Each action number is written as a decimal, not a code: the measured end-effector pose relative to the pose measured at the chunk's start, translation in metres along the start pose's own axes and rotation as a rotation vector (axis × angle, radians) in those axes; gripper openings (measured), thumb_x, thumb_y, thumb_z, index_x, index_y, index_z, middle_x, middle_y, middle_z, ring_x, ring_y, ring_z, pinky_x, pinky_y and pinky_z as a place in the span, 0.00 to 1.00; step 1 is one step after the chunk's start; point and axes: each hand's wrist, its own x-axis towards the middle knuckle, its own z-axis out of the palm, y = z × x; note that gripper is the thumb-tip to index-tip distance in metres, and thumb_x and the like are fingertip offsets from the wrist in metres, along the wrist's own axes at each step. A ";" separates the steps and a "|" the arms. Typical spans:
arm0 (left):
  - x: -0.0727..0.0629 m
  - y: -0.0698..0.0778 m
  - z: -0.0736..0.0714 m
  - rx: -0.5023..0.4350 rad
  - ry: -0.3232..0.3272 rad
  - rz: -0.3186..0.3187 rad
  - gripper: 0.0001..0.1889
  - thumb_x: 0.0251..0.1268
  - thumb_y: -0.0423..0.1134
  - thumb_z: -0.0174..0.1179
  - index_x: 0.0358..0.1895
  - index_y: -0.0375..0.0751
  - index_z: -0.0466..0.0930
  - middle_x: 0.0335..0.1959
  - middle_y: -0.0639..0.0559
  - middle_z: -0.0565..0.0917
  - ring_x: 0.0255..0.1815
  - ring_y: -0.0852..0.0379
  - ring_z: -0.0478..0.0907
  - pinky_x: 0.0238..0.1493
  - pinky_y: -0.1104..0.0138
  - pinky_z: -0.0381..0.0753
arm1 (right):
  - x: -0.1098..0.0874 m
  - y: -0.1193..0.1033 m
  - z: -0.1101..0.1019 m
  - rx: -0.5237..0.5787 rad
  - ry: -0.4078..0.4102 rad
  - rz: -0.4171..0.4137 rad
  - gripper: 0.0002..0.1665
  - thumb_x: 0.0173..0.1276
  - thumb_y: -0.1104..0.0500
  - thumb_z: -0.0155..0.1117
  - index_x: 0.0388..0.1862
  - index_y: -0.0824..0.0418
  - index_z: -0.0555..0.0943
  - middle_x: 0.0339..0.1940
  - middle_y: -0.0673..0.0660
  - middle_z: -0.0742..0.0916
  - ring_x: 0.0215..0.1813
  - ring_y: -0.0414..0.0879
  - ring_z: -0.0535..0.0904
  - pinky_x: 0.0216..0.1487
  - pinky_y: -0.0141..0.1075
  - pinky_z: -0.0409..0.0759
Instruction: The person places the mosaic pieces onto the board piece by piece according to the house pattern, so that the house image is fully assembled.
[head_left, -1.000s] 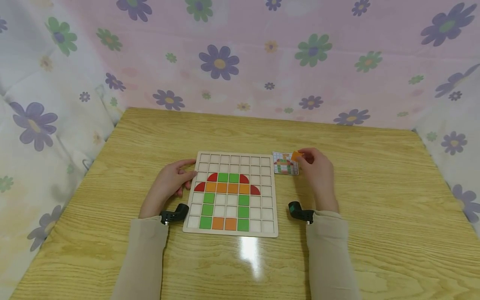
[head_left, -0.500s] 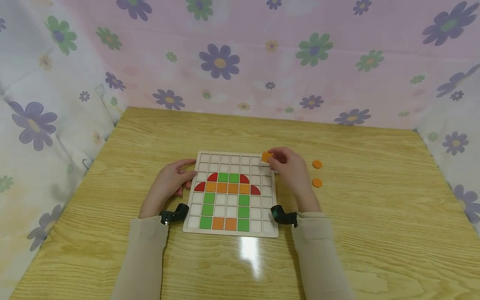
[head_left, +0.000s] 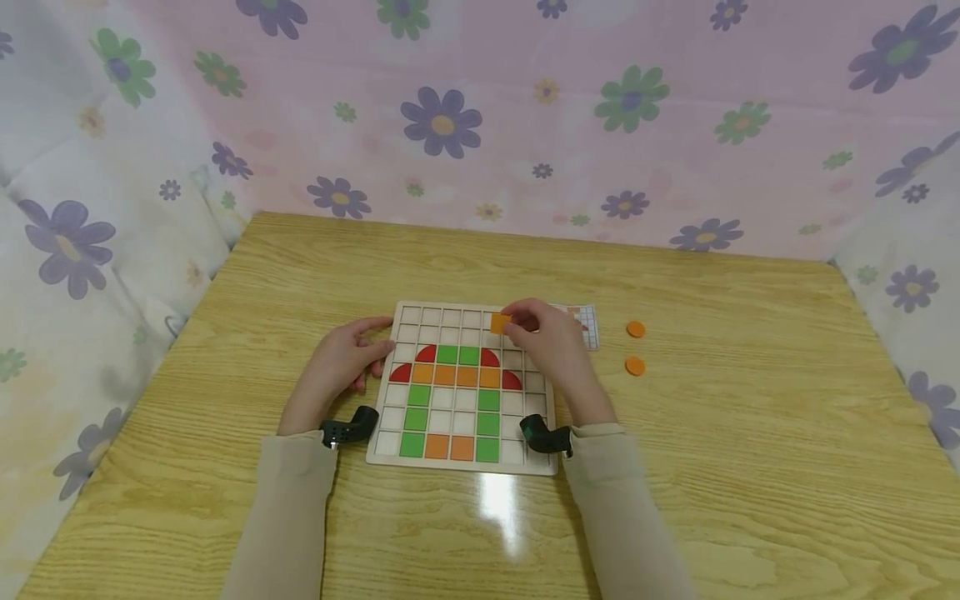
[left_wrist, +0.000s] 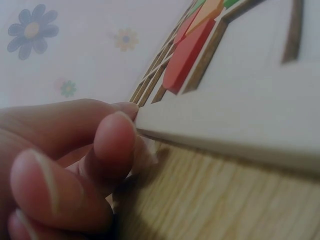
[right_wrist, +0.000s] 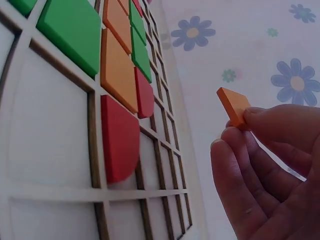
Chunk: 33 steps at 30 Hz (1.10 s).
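A wooden grid board (head_left: 459, 465) lies flat on the table, bearing green, orange and red tiles in a mushroom-like pattern. My right hand (head_left: 551, 333) pinches a square orange tile (head_left: 500, 323) by its edge between thumb and fingers, over the board's upper right cells. In the right wrist view the tile (right_wrist: 233, 106) is tilted and held above the grid, near a red quarter-round tile (right_wrist: 119, 140). At the board's left edge, my left hand (head_left: 341, 358) touches the frame with index finger and thumb. The left wrist view has those fingertips right at the frame's side (left_wrist: 225, 145).
A pattern card (head_left: 587, 327), partly hidden by the right hand, lies at the board's upper right. Two round orange pieces (head_left: 635, 329) rest farther right on the wooden table (head_left: 750, 400). Flowered cloth (head_left: 510, 117) hangs behind and at both sides.
My right hand has moved left from over the card to over the board with the orange tile. The two round pieces, hidden at first, now show. My left hand has stayed put.
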 end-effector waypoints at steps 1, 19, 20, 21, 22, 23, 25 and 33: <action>0.000 0.000 0.000 0.002 0.000 0.000 0.24 0.59 0.50 0.57 0.60 0.58 0.68 0.19 0.43 0.77 0.07 0.57 0.64 0.11 0.62 0.72 | 0.002 0.000 0.001 0.002 -0.011 0.008 0.11 0.62 0.53 0.59 0.43 0.50 0.78 0.37 0.47 0.80 0.39 0.42 0.75 0.38 0.36 0.75; -0.001 0.003 0.000 -0.026 0.000 -0.025 0.23 0.59 0.49 0.57 0.59 0.59 0.68 0.19 0.43 0.77 0.06 0.57 0.64 0.10 0.62 0.72 | 0.027 -0.005 0.022 -0.050 -0.140 0.028 0.07 0.63 0.55 0.58 0.40 0.50 0.78 0.38 0.48 0.80 0.41 0.44 0.74 0.44 0.39 0.73; 0.000 0.003 0.001 -0.022 -0.001 -0.023 0.23 0.59 0.49 0.57 0.59 0.59 0.68 0.19 0.43 0.77 0.06 0.57 0.64 0.10 0.62 0.72 | 0.028 -0.005 0.024 -0.063 -0.143 0.028 0.07 0.63 0.55 0.58 0.40 0.50 0.78 0.38 0.48 0.80 0.41 0.44 0.74 0.44 0.38 0.73; 0.000 0.003 0.001 -0.017 -0.002 -0.020 0.23 0.59 0.49 0.57 0.60 0.59 0.67 0.19 0.43 0.77 0.06 0.57 0.64 0.10 0.62 0.72 | 0.028 -0.004 0.025 -0.076 -0.144 0.026 0.07 0.63 0.55 0.58 0.40 0.51 0.79 0.38 0.48 0.81 0.40 0.44 0.74 0.44 0.38 0.73; 0.000 0.003 0.001 -0.017 -0.003 -0.019 0.23 0.60 0.49 0.57 0.60 0.59 0.67 0.19 0.43 0.76 0.06 0.57 0.64 0.10 0.62 0.72 | 0.028 -0.004 0.027 -0.088 -0.145 0.027 0.07 0.63 0.54 0.58 0.40 0.51 0.79 0.37 0.48 0.81 0.40 0.44 0.74 0.44 0.38 0.73; 0.000 0.003 0.001 -0.015 -0.004 -0.015 0.23 0.60 0.48 0.57 0.60 0.58 0.67 0.19 0.43 0.76 0.06 0.57 0.64 0.10 0.62 0.72 | 0.028 -0.004 0.028 -0.096 -0.141 0.027 0.07 0.63 0.54 0.58 0.40 0.50 0.79 0.37 0.48 0.81 0.39 0.44 0.74 0.43 0.38 0.73; 0.001 0.003 0.000 -0.009 -0.004 -0.011 0.23 0.60 0.48 0.57 0.60 0.58 0.67 0.19 0.43 0.76 0.06 0.58 0.64 0.11 0.62 0.72 | 0.028 -0.004 0.031 -0.107 -0.135 0.028 0.07 0.63 0.54 0.58 0.39 0.50 0.79 0.36 0.47 0.81 0.38 0.44 0.74 0.42 0.38 0.73; 0.002 0.002 0.000 0.008 0.000 -0.014 0.23 0.60 0.48 0.57 0.60 0.58 0.67 0.18 0.43 0.76 0.06 0.57 0.64 0.11 0.62 0.72 | 0.026 -0.009 0.037 -0.167 -0.105 0.027 0.06 0.62 0.56 0.58 0.37 0.51 0.80 0.36 0.48 0.81 0.37 0.45 0.72 0.42 0.37 0.72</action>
